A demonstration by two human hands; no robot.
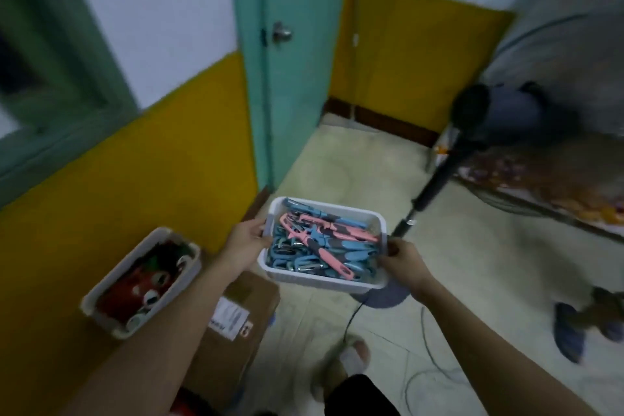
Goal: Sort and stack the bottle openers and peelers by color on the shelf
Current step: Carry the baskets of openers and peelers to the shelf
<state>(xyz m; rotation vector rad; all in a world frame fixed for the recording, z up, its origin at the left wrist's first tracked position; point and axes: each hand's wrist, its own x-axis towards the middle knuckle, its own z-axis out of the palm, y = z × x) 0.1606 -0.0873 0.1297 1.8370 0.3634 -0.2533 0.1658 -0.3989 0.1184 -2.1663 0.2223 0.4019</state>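
Observation:
A white plastic basket (351, 213) hangs in the air above the floor, filled with several blue peelers and bottle openers (351, 255) and a few pink peelers (341, 228) lying across them. My left hand (248, 235) grips the basket's left rim, thumb over the edge. My right hand (403, 257) grips the right rim. No shelf is in view.
A second white basket (101, 287) with red and green items sits on a cardboard box (236, 324) at the lower left by the yellow wall. A black standing fan (439, 176) stands right of the basket, its cable on the floor. A teal door (287, 61) is ahead. Blue slippers (570, 328) lie right.

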